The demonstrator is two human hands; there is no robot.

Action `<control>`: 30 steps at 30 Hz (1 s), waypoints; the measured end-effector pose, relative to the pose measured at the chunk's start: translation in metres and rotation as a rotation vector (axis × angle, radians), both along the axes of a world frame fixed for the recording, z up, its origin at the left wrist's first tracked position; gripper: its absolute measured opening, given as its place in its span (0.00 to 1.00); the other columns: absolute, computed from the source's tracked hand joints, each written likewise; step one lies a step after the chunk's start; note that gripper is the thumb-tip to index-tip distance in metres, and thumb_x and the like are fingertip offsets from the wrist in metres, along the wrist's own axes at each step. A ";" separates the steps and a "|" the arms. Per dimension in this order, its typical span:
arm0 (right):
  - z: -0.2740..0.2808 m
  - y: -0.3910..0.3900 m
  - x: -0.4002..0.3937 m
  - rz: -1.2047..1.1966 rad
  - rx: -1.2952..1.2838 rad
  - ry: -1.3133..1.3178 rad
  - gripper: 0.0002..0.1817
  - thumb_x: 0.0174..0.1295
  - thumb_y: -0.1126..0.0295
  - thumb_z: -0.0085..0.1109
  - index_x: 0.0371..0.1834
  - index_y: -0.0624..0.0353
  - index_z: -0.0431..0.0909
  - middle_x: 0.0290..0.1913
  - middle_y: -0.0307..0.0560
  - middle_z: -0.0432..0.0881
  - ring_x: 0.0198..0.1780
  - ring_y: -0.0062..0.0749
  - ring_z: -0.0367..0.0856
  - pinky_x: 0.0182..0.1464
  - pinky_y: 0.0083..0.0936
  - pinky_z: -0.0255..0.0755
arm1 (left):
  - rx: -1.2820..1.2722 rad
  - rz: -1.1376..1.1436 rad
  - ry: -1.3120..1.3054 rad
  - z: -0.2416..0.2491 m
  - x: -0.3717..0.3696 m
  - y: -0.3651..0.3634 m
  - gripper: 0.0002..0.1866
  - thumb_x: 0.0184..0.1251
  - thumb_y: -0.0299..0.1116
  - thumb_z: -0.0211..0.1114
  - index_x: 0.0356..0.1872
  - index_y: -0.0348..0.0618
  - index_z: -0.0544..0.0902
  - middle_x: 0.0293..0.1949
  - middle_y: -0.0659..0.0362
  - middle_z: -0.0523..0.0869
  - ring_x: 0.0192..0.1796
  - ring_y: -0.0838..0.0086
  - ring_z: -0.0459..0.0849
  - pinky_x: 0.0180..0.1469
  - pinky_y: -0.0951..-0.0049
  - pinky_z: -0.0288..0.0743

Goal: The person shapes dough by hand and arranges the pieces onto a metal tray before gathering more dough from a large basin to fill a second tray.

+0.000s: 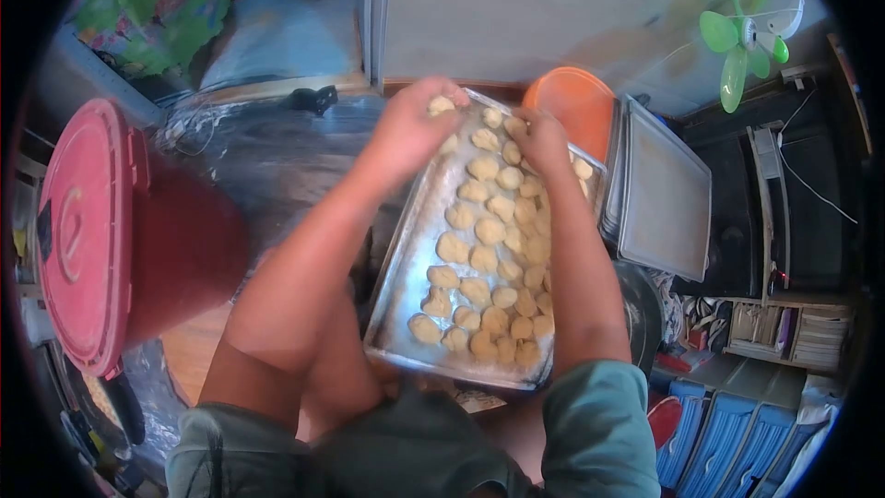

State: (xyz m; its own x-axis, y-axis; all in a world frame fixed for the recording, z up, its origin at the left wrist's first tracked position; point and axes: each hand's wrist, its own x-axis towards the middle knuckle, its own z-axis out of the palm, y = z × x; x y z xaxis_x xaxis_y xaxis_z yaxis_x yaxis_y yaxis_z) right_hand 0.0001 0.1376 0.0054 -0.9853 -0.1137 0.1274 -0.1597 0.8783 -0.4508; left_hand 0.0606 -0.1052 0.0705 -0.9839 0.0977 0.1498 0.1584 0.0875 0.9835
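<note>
A metal baking tray (403,288) lies tilted across my lap, covered with several rows of pale dough balls (489,231). My left hand (413,129) is at the tray's far left corner, slightly blurred, its fingers closed around a dough ball (442,106). Over the far right part of the tray, my right hand (542,140) has its fingertips pinched on another dough ball. My right forearm hides part of the tray's right side. Bare metal shows along the tray's left edge.
On the left stands a red lidded bin (88,235). Beyond the tray is an orange round container (576,97), with stacked metal trays (666,192) to the right. A green fan (747,34) hangs at upper right. Shelves with blue binders (728,438) are lower right.
</note>
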 end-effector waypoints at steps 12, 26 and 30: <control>-0.005 0.033 0.013 0.047 0.009 0.180 0.11 0.50 0.69 0.62 0.37 0.58 0.85 0.37 0.53 0.85 0.44 0.47 0.82 0.50 0.38 0.72 | -0.095 -0.010 0.108 -0.008 0.001 0.008 0.10 0.55 0.28 0.62 0.38 0.38 0.81 0.44 0.49 0.83 0.51 0.60 0.81 0.57 0.69 0.70; 0.007 0.057 0.026 0.064 0.124 0.108 0.19 0.52 0.64 0.64 0.47 0.58 0.82 0.46 0.52 0.83 0.50 0.45 0.80 0.55 0.35 0.71 | -0.123 -0.061 0.068 -0.007 0.002 0.019 0.10 0.56 0.28 0.62 0.39 0.39 0.80 0.44 0.51 0.83 0.50 0.63 0.80 0.56 0.69 0.71; 0.004 0.056 0.026 -0.029 0.037 0.123 0.18 0.52 0.62 0.64 0.47 0.54 0.83 0.46 0.50 0.83 0.51 0.46 0.79 0.56 0.36 0.69 | -0.104 -0.066 0.100 -0.009 0.001 0.023 0.10 0.56 0.28 0.63 0.39 0.39 0.80 0.43 0.50 0.83 0.50 0.62 0.81 0.55 0.68 0.71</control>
